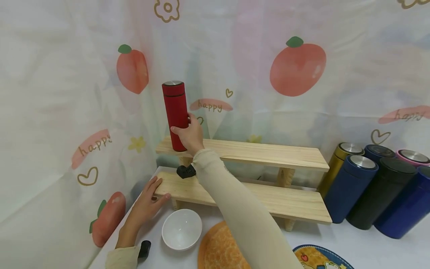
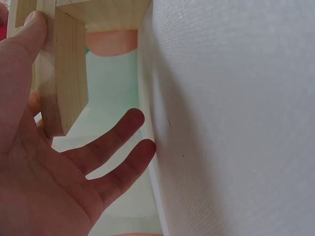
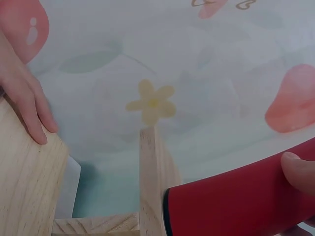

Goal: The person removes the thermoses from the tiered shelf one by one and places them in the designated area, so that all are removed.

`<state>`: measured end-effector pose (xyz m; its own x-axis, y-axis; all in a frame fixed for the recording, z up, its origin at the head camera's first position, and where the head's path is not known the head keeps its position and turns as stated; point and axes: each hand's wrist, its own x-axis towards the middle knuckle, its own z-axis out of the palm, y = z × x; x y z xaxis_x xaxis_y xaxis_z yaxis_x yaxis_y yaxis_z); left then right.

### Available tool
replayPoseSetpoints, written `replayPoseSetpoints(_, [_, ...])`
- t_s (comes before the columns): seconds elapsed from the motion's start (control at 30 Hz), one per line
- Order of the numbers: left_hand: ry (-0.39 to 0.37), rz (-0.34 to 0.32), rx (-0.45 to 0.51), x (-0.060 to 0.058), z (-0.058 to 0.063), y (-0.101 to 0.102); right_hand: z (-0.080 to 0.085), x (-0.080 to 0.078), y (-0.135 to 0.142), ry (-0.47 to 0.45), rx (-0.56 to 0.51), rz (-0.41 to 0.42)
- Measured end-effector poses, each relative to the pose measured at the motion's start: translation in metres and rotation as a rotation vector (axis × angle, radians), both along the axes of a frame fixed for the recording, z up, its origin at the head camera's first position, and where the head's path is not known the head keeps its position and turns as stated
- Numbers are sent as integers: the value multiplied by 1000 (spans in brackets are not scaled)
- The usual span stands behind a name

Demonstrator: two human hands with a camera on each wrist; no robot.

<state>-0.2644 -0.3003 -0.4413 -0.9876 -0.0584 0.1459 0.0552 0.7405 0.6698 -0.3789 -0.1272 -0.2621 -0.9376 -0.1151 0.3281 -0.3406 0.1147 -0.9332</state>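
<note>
My right hand (image 1: pixel 191 135) grips a red thermos bottle (image 1: pixel 174 108) round its lower half. The bottle stands nearly upright, slightly tilted, at the left end of the upper board of a two-tier wooden shelf (image 1: pixel 262 152). In the right wrist view the base of the red bottle (image 3: pixel 236 196) appears to touch the board. My left hand (image 1: pixel 145 205) holds the left end of the lower board (image 1: pixel 285 198). Seen from the left wrist, the thumb and some fingers of the left hand (image 2: pixel 49 167) lie on either side of the board's end, while two other fingers stretch out.
Before the shelf stand a white bowl (image 1: pixel 182 229) and a round, tan, pizza-like mat (image 1: pixel 220 248). A blue-rimmed patterned round piece (image 1: pixel 322 257) lies at the lower right. Several thermos bottles, including a black one (image 1: pixel 381 192), cluster right of the shelf. Printed curtains (image 1: pixel 235 56) hang behind and left.
</note>
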Motion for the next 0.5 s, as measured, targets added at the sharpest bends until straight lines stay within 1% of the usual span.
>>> replayPoseSetpoints(0.07, [1, 4, -1, 0, -1, 0, -1, 1, 2, 18, -6, -5])
replayPoseSetpoints(0.3, [-3, 0, -4, 0, -2, -2, 1, 7, 8, 48, -39, 19])
replayPoseSetpoints(0.5, [-23, -2, -8, -1, -1, -1, 5, 18, 19, 71, -55, 52])
